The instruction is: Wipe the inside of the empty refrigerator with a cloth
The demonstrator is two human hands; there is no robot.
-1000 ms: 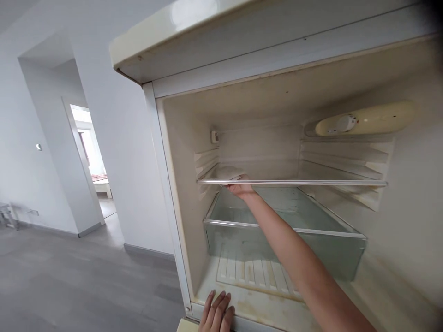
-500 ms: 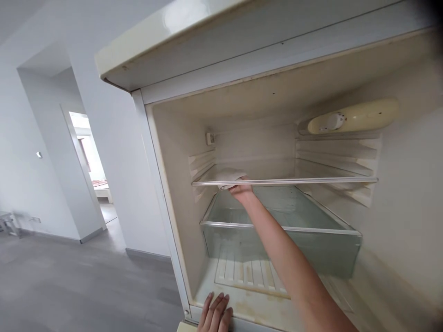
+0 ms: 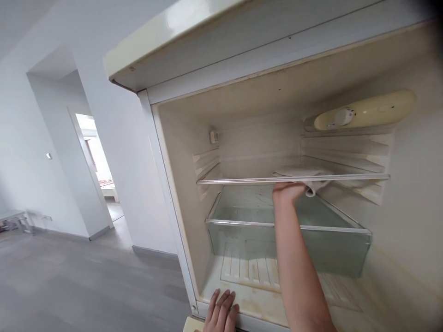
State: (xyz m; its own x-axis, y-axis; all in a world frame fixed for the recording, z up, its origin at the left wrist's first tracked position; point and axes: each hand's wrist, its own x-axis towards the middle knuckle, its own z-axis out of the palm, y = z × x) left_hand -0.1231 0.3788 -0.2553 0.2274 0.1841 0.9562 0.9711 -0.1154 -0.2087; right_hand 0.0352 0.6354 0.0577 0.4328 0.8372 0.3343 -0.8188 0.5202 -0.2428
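Note:
Inside the fridge (image 3: 187, 138), my right hand (image 3: 289, 190) reaches under the upper glass shelf (image 3: 238, 180) with a white cloth (image 3: 313, 185) in its grip. The cloth is pressed to the shelf's underside, seen partly through the glass, and one fold hangs below the front edge. My fingers are mostly hidden by the cloth and the shelf trim. At the bottom front, my left hand (image 3: 221, 312) rests on the fridge's lower edge, fingers stretched out, holding nothing.
Below the upper shelf lies a lower glass shelf (image 3: 249, 223) over a clear drawer (image 3: 332, 251). A yellowish lamp housing with a dial (image 3: 367, 113) sticks out from the right wall. Ribbed shelf supports (image 3: 346, 150) line the sides. A doorway (image 3: 98, 161) stands at the left.
My right hand has moved the cloth from left to right along the underside of the upper shelf. My left hand stays on the lower edge. The view has shifted slightly.

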